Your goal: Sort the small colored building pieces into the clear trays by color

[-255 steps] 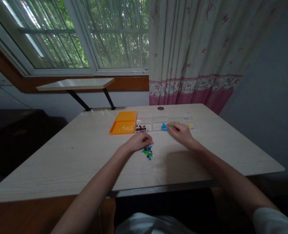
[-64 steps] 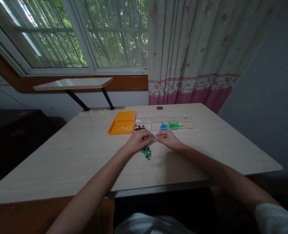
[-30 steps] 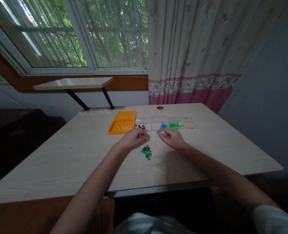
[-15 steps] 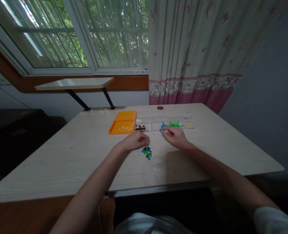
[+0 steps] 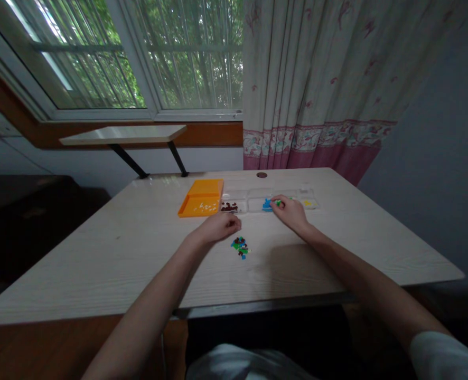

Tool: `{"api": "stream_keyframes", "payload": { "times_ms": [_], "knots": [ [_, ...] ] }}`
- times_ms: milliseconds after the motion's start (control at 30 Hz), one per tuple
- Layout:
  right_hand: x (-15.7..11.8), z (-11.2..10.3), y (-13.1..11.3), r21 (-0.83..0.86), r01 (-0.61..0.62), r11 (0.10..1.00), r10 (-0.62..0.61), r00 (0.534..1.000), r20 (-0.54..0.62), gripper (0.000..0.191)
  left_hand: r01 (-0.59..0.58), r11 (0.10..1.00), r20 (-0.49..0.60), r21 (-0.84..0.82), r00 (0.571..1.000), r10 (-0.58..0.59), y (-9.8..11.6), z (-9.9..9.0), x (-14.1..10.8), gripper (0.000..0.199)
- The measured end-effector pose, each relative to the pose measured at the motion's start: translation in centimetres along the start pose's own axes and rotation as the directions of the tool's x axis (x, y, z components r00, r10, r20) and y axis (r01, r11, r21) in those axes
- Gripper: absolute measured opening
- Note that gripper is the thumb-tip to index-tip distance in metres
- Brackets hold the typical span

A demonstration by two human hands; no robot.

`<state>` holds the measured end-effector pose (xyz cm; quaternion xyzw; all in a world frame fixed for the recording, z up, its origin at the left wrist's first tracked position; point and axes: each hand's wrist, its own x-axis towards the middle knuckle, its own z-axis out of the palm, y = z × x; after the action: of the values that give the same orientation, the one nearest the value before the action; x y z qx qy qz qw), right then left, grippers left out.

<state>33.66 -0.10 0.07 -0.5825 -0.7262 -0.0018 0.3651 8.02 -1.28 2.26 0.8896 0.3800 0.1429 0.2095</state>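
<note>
My right hand (image 5: 291, 212) is over the clear compartment box, its fingertips pinched together between the blue pieces (image 5: 266, 205) and the green pieces (image 5: 279, 202), most of which it hides. Anything in that pinch is too small to make out. My left hand (image 5: 222, 226) hovers just in front of the brown pieces (image 5: 229, 207), fingers curled inward; what they hold, if anything, is hidden. On the table below it lies a small cluster of blue, green and brown pieces (image 5: 240, 246), touched by neither hand.
An open orange case (image 5: 190, 214) with small white pieces (image 5: 206, 207) stands left of the clear compartment box (image 5: 255, 205). Yellow pieces (image 5: 307, 202) sit in its right end. A raised shelf (image 5: 127, 135) on black legs occupies the table's back left. Behind hangs a curtain (image 5: 281, 105).
My right hand has shifted right, from the blue pieces towards the green ones, now covering many of these. My left hand has drawn slightly up, away from the cluster.
</note>
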Motion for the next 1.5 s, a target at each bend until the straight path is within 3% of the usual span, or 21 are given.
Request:
{"api": "stream_keyframes", "payload": {
  "times_ms": [300, 433, 567, 667, 833, 1200, 1367, 1500],
  "knots": [
    [-0.2, -0.1, -0.3, -0.001, 0.001, 1.0, -0.001, 1.0, 0.018, 0.027, 0.014, 1.0, 0.017, 0.015, 1.0, -0.014, -0.4, -0.2, -0.3, 0.017],
    [-1.1, -0.3, -1.3, 0.043, 0.082, 0.996, -0.086, 0.99, 0.115, 0.024, -0.012, 1.0, 0.007, 0.019, 1.0, 0.012, -0.7, 0.1, 0.0, 0.016],
    [-2.0, -0.1, -2.6, 0.104, 0.2, 0.974, -0.22, 0.945, 0.244, 0.022, -0.035, 0.999, -0.025, 0.016, 0.999, 0.035, -0.2, 0.4, 0.1, 0.016],
    [-2.6, 0.1, -3.5, 0.111, 0.261, 0.959, -0.282, 0.918, 0.278, 0.022, -0.027, 0.998, -0.066, -0.055, 0.998, 0.023, 0.4, 0.6, 0.3, 0.016],
    [-3.1, 0.5, -4.3, 0.046, 0.342, 0.939, -0.342, 0.908, 0.241, 0.021, -0.038, 0.97, -0.112, -0.238, 0.994, 0.011, 1.4, 1.1, 0.5, 0.022],
    [-3.2, 0.9, -4.2, 0.052, 0.397, 0.917, -0.4, 0.905, 0.145, 0.019, -0.022, 0.904, -0.102, -0.427, 0.994, -0.024, 2.0, 1.7, 0.7, 0.024],
    [-3.1, 0.8, -4.2, 0.066, 0.444, 0.893, -0.449, 0.886, 0.118, 0.018, -0.021, 0.909, -0.086, -0.416, 0.996, -0.016, 2.0, 1.7, 0.8, 0.024],
    [-2.8, 0.2, -3.9, 0.101, 0.435, 0.895, -0.441, 0.897, 0.041, 0.019, 0.0, 0.94, -0.056, -0.34, 0.998, -0.02, 1.9, 0.4, 0.3, 0.021]
  ]
}}
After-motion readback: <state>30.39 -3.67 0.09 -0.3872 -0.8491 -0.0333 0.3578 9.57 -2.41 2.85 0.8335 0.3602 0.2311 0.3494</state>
